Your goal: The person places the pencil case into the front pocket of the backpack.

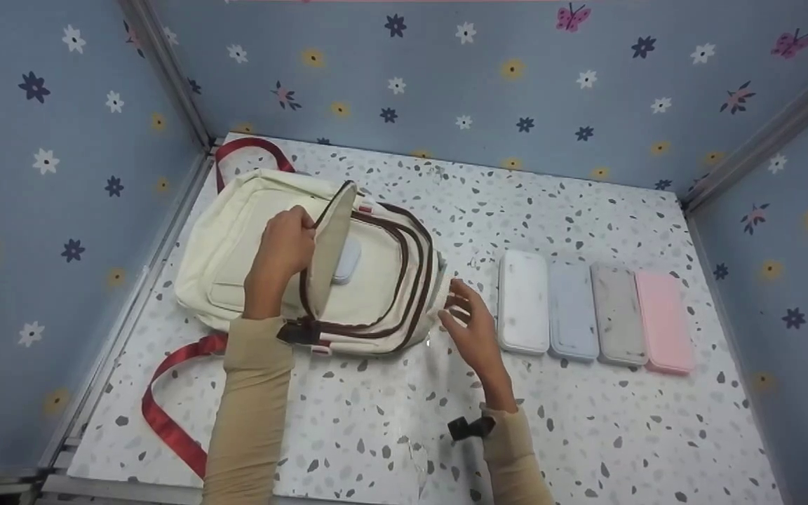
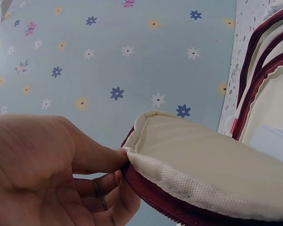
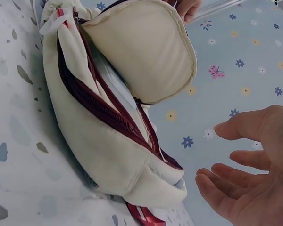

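A cream backpack with dark red zips lies on the speckled table. My left hand pinches the edge of its front pocket flap between thumb and fingers, holding the flap raised. Inside the pocket, a pale blue case is partly visible; it shows too in the left wrist view. My right hand hangs beside the bag's right end with its fingers apart and slightly bent, holding nothing; in the right wrist view the hand is separate from the bag.
Right of the bag, a white case, a light blue case, a grey case and a pink case lie side by side. A red strap trails at the front left. Flowered panels surround the table.
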Tool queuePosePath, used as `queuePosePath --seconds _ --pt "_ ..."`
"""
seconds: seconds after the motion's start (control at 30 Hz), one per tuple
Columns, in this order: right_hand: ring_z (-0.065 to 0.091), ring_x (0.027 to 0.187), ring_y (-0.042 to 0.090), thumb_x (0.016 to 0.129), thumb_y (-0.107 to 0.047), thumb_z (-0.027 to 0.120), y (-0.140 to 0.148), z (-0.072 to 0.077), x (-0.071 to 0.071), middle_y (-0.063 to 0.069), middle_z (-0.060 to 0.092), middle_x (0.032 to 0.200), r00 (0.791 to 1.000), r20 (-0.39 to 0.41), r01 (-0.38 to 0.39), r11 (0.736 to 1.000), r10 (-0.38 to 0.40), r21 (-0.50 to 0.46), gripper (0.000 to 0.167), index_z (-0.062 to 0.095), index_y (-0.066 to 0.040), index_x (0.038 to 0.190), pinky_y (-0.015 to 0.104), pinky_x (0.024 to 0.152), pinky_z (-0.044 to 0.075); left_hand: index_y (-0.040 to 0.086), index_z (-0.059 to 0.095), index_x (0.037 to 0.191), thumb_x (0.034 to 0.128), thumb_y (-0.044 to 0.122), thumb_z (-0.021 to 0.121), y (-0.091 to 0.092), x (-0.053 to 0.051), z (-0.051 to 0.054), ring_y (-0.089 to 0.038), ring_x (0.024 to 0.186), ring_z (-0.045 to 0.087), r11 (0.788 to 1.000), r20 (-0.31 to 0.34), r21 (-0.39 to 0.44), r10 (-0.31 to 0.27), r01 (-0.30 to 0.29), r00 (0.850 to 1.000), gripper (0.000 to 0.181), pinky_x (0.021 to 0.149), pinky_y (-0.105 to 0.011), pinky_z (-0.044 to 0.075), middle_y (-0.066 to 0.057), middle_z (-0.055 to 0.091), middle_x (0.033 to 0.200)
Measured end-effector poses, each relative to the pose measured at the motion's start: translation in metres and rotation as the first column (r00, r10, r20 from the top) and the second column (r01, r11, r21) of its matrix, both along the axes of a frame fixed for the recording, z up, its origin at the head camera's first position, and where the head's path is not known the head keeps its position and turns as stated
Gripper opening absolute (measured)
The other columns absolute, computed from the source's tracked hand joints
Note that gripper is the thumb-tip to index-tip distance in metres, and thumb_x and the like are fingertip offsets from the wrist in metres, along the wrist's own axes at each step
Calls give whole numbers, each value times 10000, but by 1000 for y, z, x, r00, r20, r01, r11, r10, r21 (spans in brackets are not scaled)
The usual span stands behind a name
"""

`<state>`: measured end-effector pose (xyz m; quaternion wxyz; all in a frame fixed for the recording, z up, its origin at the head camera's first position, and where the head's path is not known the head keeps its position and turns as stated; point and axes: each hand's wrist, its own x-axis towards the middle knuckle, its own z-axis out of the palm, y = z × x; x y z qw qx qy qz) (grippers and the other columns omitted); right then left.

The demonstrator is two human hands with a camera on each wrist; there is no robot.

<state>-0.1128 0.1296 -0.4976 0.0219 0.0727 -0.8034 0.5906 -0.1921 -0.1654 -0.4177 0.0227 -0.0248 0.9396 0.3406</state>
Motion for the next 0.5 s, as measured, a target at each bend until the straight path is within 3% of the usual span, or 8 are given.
queuePosePath --seconds 0.17,0.27,0.4,0.5 --pt "511 1188 468 874 39 619 9 -11 3 325 468 1331 1000 -7 23 999 -23 -37 550 406 80 1379 568 987 416 -69 554 1070 974 78 468 -1 1 1 -391 1039 542 1000 0 10 -2 2 1000 195 906 -496 424 -247 576 1074" --pt "493 1210 470 879 21 627 16 -27 2 315 468 1337 999 9 51 998 -50 -49 551 411 59 1385 553 1004 409 -76 554 1064 973 68 467 -1 2 0 -399 1038 539 1000 -16 17 -10 10 1000 191 904 -498 423 -253 574 1070" --pt "505 1226 415 885 -21 642 25 -45 -1 270 468 1365 994 28 105 994 -104 -14 559 417 20 1395 504 1017 419 -75 557 1053 971 67 475 -1 3 0 -396 1025 543 1000 -27 18 -6 7 1000 183 895 -499 427 -250 578 1056" --pt "510 1232 378 875 -40 658 31 -49 -1 247 468 1378 986 21 163 986 -164 23 561 432 6 1386 477 1026 418 -68 559 1046 970 70 479 -1 2 0 -387 1009 547 1000 -24 14 2 -1 1000 177 885 -497 431 -242 580 1047"
